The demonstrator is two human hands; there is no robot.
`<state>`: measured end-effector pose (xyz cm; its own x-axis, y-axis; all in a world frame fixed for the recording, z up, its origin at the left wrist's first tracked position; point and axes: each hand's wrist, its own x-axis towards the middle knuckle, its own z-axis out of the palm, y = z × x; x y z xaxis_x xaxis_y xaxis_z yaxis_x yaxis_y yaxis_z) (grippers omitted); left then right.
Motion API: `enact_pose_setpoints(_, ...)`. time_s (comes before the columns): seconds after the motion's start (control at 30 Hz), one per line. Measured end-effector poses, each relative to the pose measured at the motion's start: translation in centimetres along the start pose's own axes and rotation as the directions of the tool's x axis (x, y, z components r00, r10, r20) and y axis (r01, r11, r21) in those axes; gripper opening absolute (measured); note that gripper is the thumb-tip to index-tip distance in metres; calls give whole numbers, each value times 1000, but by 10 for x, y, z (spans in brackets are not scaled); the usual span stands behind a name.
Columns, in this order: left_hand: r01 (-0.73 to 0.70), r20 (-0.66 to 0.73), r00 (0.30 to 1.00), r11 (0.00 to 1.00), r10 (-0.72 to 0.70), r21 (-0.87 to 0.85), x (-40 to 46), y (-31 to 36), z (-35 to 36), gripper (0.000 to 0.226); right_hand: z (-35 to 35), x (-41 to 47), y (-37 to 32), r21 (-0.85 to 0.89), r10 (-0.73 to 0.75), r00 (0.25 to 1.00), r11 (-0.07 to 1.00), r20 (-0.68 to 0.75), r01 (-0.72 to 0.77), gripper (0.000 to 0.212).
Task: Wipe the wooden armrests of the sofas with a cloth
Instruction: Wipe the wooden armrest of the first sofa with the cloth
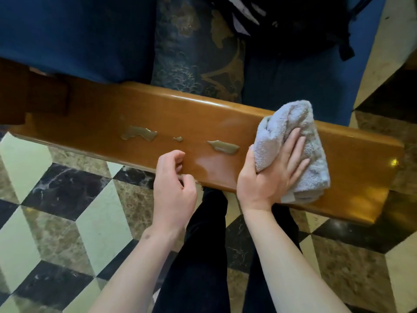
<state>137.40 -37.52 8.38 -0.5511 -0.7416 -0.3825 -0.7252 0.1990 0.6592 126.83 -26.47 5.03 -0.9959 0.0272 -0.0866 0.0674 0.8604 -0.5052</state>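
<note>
A glossy brown wooden armrest [171, 118] runs across the view from left to right. On its top lie patches of worn finish or liquid [140, 133], I cannot tell which. A bunched grey cloth [293, 123] lies on the right part of the armrest. My right hand [273, 168] presses flat on the cloth with straight fingers, thumb along its left side. My left hand [173, 184] rests at the armrest's near edge, fingers loosely curled, holding nothing.
Behind the armrest are a blue sofa seat [74, 35], a dark patterned cushion [198, 53] and a black bag [293, 26]. Below lies a checkered marble floor [63, 199]. My dark trouser legs [203, 256] stand close to the armrest.
</note>
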Motion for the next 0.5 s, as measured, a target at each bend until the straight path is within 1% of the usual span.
enact_pose_setpoints(0.1,30,-17,999,999,-30,-27,8,-12,-12,43,19,-5,-25,-7,-27,999,1000,-30,26,83)
enact_pose_setpoints(0.17,44,-34,998,998,-46,-44,14,-23,-20,44,31,-10,-40,-4,-108,994,994,-29,108,85)
enact_pose_setpoints(0.23,39,-39,998,997,-41,-66,17,-31,-25,48,41,-14,-48,-51,-218,976,975,8,218,87)
enact_pose_setpoints(0.33,6,-51,999,997,-10,-78,17,-36,-26,53,46,-14,-45,-143,-348,930,921,119,363,87)
enact_pose_setpoints(0.37,-9,-60,998,997,4,-77,17,-37,-26,53,45,-13,-42,-156,-399,902,893,163,423,86)
enact_pose_setpoints(0.4,-21,-72,997,997,15,-79,15,-37,-24,53,42,-11,-37,-154,-466,857,851,220,502,85)
enact_pose_setpoints(0.43,-29,-82,996,996,22,-80,13,-37,-23,54,38,-8,-33,-138,-535,796,798,284,586,85)
enact_pose_setpoints(0.5,-31,-94,995,997,24,-65,12,-38,-22,54,31,-1,-23,-98,-645,649,675,403,731,90)
